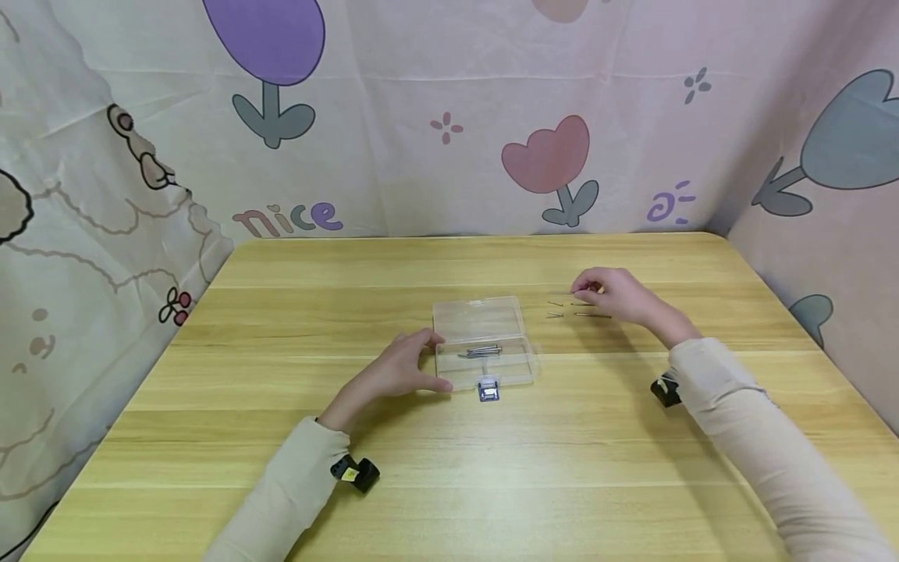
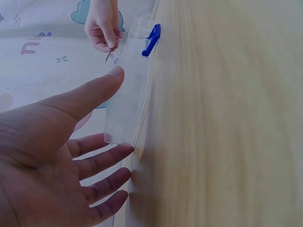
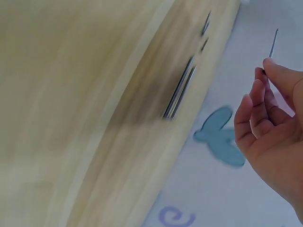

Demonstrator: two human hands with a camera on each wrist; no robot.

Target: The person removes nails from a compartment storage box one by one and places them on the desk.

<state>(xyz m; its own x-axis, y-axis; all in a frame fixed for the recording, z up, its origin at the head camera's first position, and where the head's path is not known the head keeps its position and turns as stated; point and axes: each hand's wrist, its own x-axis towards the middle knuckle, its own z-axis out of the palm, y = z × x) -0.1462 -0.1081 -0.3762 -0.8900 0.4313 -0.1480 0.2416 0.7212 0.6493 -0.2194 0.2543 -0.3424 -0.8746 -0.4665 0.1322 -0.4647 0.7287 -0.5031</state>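
Note:
A clear plastic box (image 1: 485, 364) lies with its lid (image 1: 479, 318) laid back and a blue latch (image 1: 488, 389) at its front. Several metal nails (image 1: 481, 352) lie inside it. Spread around the box's left end, my left hand (image 1: 402, 367) has its thumb at the front corner and fingertips by the back one. In the left wrist view its fingers (image 2: 104, 158) are loosely extended beside the box wall. My right hand (image 1: 616, 295) is up off the wood, pinching a thin nail (image 3: 273, 43) between thumb and forefinger, tip pointing outward. Below that hand, several loose nails (image 3: 179, 90) lie on the table.
Two small groups of shorter nails (image 1: 555, 315) lie between the box and the longer ones. The wooden table (image 1: 534, 476) ends at a patterned cloth backdrop (image 1: 393, 179) behind and at both sides. Black wrist cameras (image 1: 357, 473) hang at both cuffs.

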